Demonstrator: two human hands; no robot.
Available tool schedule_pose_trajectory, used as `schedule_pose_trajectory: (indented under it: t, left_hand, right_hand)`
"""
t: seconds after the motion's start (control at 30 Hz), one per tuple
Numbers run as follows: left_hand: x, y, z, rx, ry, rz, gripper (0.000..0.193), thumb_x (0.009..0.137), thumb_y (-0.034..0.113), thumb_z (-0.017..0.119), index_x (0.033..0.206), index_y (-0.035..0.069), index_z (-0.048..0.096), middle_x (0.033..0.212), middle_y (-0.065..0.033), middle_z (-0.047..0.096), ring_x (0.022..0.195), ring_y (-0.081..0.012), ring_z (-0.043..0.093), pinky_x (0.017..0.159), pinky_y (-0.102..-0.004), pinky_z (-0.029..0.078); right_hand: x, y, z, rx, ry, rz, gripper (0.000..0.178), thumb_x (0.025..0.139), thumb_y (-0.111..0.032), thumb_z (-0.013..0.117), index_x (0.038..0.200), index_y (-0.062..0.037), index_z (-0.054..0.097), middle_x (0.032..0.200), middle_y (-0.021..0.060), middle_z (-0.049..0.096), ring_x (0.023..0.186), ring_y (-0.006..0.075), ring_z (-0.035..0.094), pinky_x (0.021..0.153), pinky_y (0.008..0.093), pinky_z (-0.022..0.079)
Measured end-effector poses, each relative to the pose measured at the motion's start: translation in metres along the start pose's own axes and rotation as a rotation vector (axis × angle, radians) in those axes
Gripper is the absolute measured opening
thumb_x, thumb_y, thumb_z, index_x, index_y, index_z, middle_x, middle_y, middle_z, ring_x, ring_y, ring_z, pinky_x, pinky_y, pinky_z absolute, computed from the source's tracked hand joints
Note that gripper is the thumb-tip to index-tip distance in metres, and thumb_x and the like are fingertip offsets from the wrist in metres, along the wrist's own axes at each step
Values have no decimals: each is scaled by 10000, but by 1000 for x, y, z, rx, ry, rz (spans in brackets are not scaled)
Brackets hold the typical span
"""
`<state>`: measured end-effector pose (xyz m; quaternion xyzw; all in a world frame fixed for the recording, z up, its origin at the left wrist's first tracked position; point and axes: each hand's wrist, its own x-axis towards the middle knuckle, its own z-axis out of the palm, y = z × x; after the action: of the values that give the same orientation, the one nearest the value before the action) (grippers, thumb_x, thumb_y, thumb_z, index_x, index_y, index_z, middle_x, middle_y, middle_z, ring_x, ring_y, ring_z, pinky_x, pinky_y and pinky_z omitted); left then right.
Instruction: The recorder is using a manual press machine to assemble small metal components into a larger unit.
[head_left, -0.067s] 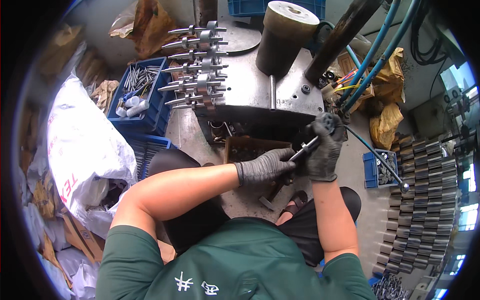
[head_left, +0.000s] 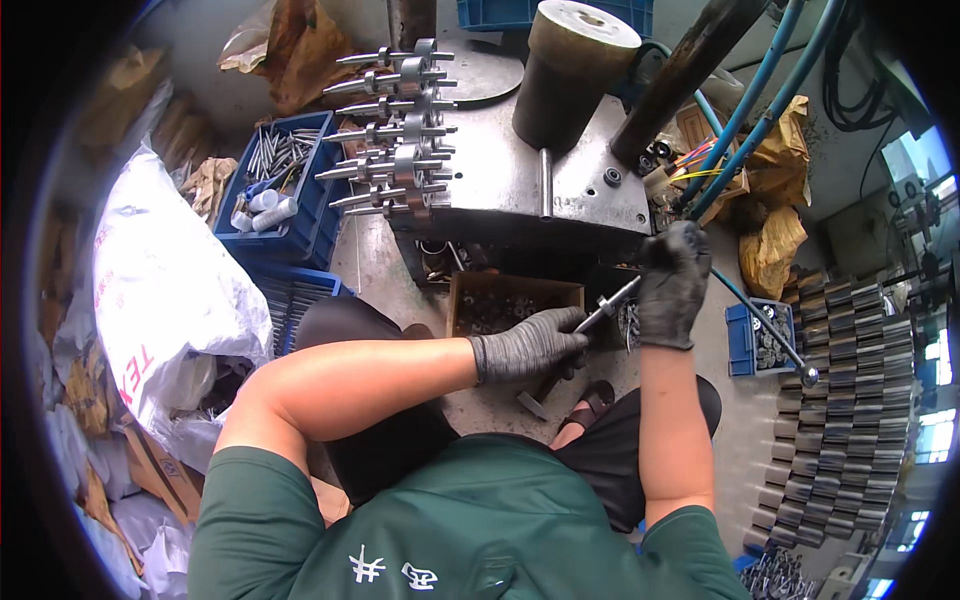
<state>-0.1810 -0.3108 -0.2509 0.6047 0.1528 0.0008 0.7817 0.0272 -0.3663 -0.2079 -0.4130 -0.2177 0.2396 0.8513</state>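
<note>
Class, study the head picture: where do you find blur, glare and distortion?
Head view, centre: the grey-gloved right hand looks smeared, the grey-gloved left hand crisper; head view, left: the crumpled white plastic sack is partly washed out; head view, right: rows of shiny metal cylinders curve with the fisheye near the black rim.

**Colour distribution across the figure**

Left hand point(head_left: 530, 345) and right hand point(head_left: 675, 290): dark grey gloves. Shaft point(head_left: 606, 307): bright silver. Shirt point(head_left: 480, 520): dark green, bearing white characters point(head_left: 366, 563). Trousers point(head_left: 390, 450): black. Sack point(head_left: 160, 280): white, marked in red. Parts bin point(head_left: 318, 220): blue. Hoses point(head_left: 762, 120): blue. Crumpled paper point(head_left: 305, 60): brown.
</note>
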Motion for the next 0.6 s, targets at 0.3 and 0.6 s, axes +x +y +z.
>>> schedule_pose_trajectory:
  t: [0.3, 0.6]
  left_hand:
    - [8, -21, -27, -650, 288, -170, 126, 1049, 180, 550, 1128, 84, 526, 905, -98, 649, 755, -197, 676, 638, -340, 597]
    - [32, -16, -44, -793, 352, -124, 84, 1033, 125, 549, 1089, 118, 485, 817, -54, 552, 664, -171, 589, 548, -292, 536]
  right_hand:
    - [-9, -26, -7, 16, 42, 76, 370, 909, 18, 684, 1255, -59, 577, 1021, 82, 659, 904, 187, 682, 830, 347, 600]
    - [0, -15, 12, -342, -98, 183, 248, 933, -209, 734, 1093, -25, 686, 884, 28, 654, 772, 97, 594, 748, 263, 508]
